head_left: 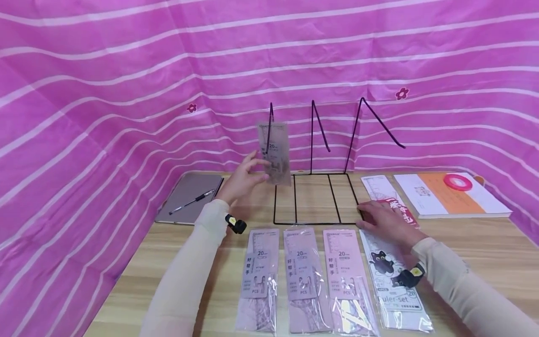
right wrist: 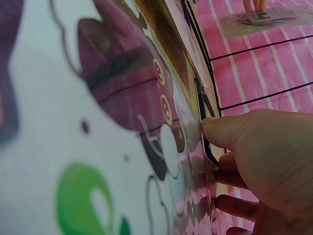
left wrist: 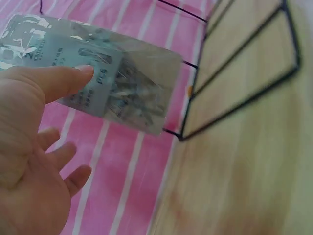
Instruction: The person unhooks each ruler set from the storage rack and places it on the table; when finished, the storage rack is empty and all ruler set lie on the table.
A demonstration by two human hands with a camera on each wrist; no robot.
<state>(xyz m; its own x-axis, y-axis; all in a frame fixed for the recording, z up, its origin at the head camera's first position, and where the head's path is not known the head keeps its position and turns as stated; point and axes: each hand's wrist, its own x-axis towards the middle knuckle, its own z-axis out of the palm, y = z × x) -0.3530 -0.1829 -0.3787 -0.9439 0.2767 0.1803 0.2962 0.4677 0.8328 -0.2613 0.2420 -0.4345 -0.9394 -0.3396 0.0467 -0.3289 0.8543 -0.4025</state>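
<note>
A clear ruler-set packet (head_left: 275, 150) hangs at the leftmost hook of the black wire rack (head_left: 313, 223). My left hand (head_left: 244, 175) is at its left edge, fingers spread. In the left wrist view the thumb lies over the packet (left wrist: 132, 83), while other fingers stand loosely bent below it. My right hand (head_left: 389, 222) holds the rack's front right corner between thumb and fingers. Under that hand lies a cat-print ruler-set packet (head_left: 400, 290), its large print (right wrist: 122, 98) filling much of the right wrist view.
Several ruler-set packets (head_left: 258, 262) lie in a row before the rack. A grey notebook (head_left: 181, 206) with a pen (head_left: 191, 202) is at left. At right are a red-and-white packet (head_left: 400, 210) and a book (head_left: 446, 201) bearing a pink ring (head_left: 446, 181). Pink striped cloth (head_left: 269, 61) surrounds the table.
</note>
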